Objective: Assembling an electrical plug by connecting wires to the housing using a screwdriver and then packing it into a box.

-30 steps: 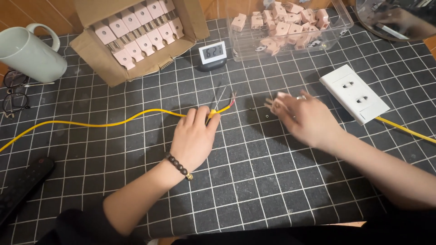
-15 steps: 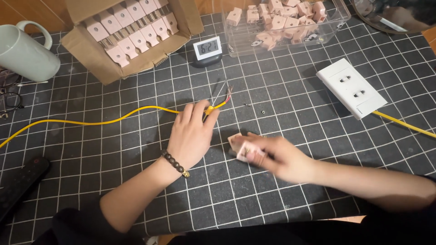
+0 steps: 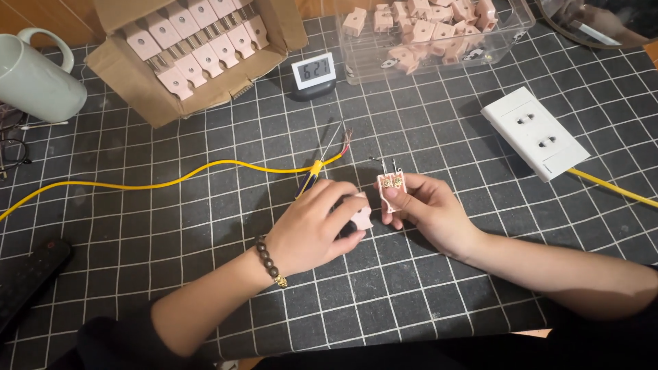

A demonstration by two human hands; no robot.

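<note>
Pink plug half [image 3: 391,185] pinched upright in right hand [image 3: 428,212], brass contacts showing, just beside left hand [image 3: 312,229]. Left hand curled palm-down, closed over second pink piece [image 3: 361,211] on the counter [image 3: 205,226], near yellow cable [image 3: 205,170]. Half a second earlier: left flat on cable, right alone carrying the pink part lower down.

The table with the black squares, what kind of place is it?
Probably a home workbench for putting electric plugs together. A cardboard box and a clear tub hold pink plug parts, a yellow cable crosses the grid mat, and a white socket lies nearby.
</note>
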